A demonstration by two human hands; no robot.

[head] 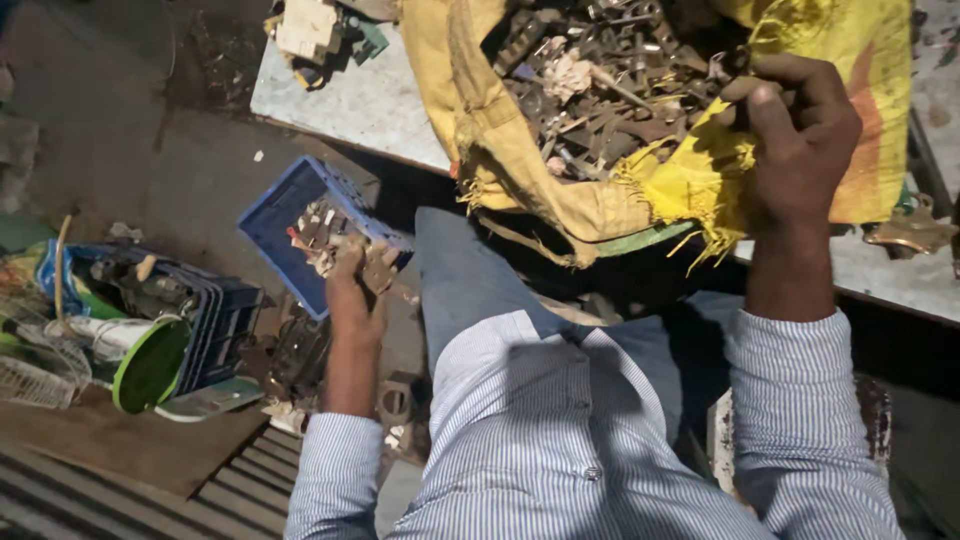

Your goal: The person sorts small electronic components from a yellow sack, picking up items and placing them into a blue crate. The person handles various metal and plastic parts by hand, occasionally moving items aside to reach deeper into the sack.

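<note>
Left hand point(357, 290): we grasp small metal scrap pieces point(378, 268) over the blue crate point(275, 215).
Right hand point(800, 140): we clench the yellow sack point(700, 175) edge, so it stays open.

Yellow sack point(500, 150) cut off at top; blurred scrap point(600, 90) pieces indistinct.

There is one view only, from the person's head, facing steeply down and close over the striped shirt point(560, 420). Beyond the shirt sits the yellow sack point(700, 170); left of it, the dim, perhaps concrete, floor point(130, 120).
</note>
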